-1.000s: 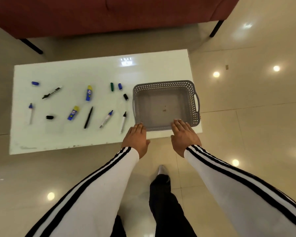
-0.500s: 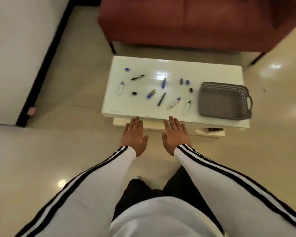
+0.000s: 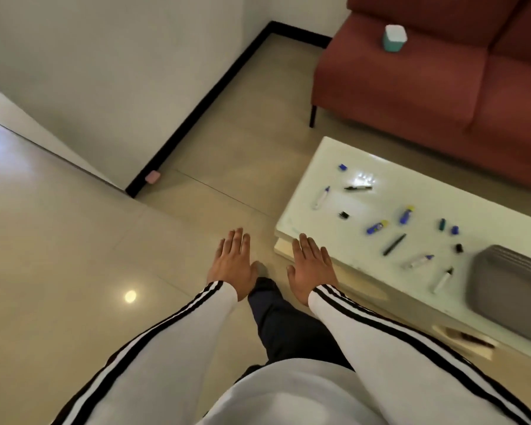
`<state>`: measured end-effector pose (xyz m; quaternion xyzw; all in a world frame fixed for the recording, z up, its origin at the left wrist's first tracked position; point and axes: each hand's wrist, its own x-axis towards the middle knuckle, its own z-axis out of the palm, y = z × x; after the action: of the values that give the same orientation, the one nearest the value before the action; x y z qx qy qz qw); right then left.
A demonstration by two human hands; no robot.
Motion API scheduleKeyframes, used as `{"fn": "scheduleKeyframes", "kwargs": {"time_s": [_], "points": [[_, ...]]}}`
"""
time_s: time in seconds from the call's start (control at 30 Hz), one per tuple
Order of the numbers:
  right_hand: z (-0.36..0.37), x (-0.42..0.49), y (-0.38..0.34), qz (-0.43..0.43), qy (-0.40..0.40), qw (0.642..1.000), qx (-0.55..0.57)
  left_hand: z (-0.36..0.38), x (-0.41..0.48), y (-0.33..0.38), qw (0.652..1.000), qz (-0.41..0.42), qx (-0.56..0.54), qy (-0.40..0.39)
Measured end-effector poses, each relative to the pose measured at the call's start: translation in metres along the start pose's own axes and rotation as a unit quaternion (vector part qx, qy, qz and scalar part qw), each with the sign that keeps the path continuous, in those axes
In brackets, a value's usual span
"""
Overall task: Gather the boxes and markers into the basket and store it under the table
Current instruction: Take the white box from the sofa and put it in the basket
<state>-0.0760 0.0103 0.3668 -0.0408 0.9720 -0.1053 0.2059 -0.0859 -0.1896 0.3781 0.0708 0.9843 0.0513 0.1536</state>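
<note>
Shifted left since prev. frame: table [image 3: 319, 179] w/ markers [image 3: 394, 244] and basket [image 3: 509, 289] now far right. L hand [image 3: 232, 265], R hand [image 3: 311, 266]: both flat, fingers spread, holding nothing, over floor [image 3: 105, 256].

The person now stands farther back and left of the bench [image 3: 365, 265]; both flat hands hover off its corner, away from the basket [image 3: 509, 289].
</note>
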Motion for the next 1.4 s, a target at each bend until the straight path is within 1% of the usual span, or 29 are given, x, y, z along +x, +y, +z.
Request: {"fn": "scheduleKeyframes", "kwargs": {"time_s": [0.1,0.2,0.27,0.47,0.73,0.87,1.0,1.1,1.17,1.3,1.4], "points": [[-0.01,0.065,-0.027,-0.001,-0.003,1.0,0.007,-0.019,0.054,-0.042,1.0,-0.001,0.02,-0.008],[-0.035,0.133,-0.053,0.006,-0.018,0.999,0.027,-0.051,0.107,-0.076,0.998,0.014,0.038,-0.04],[-0.052,0.169,-0.067,0.009,-0.012,0.999,0.031,-0.069,0.139,-0.092,0.997,0.029,0.052,-0.044],[-0.11,0.272,-0.086,0.012,-0.024,0.998,0.048,-0.121,0.253,-0.127,0.997,0.029,0.052,-0.04],[-0.163,0.419,-0.069,0.109,0.024,0.99,0.085,-0.177,0.442,-0.154,0.993,0.096,0.059,-0.038],[-0.199,0.48,-0.059,0.183,0.033,0.976,0.116,-0.208,0.551,-0.158,0.982,0.16,0.084,-0.048],[-0.24,0.527,-0.043,0.258,0.058,0.953,0.146,-0.235,0.646,-0.136,0.957,0.254,0.122,-0.063],[-0.265,0.549,-0.022,0.31,0.095,0.931,0.166,-0.251,0.699,-0.094,0.943,0.307,0.117,-0.057],[-0.277,0.564,0.0,0.34,0.103,0.917,0.179,-0.255,0.732,-0.06,0.93,0.342,0.123,-0.06],[-0.291,0.591,0.058,0.39,0.116,0.894,0.189,-0.256,0.793,0.004,0.914,0.381,0.127,-0.064],[-0.308,0.616,0.113,0.397,0.116,0.89,0.191,-0.26,0.84,0.049,0.91,0.387,0.137,-0.056]]}}
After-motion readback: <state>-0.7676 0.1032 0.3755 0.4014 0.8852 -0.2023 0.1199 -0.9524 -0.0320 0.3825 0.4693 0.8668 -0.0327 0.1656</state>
